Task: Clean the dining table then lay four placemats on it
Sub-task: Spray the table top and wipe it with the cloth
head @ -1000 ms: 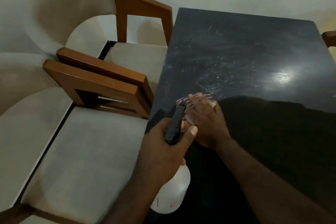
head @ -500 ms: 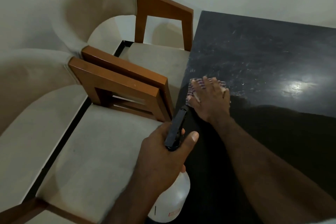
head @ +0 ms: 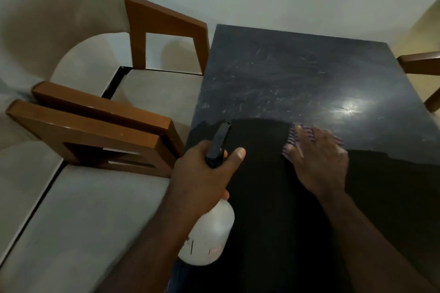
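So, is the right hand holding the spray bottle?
No, the left hand grips the spray bottle; the right hand presses a cloth on the table.

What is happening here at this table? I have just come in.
A person is cleaning the dark dining table. The right hand presses a striped cloth flat on the tabletop, with the fingers spread. The left hand grips a white spray bottle by its black head, near the table's left edge. Pale streaks show on the far part of the surface. No placemats are in view. Two cushioned chairs stand on the left side.
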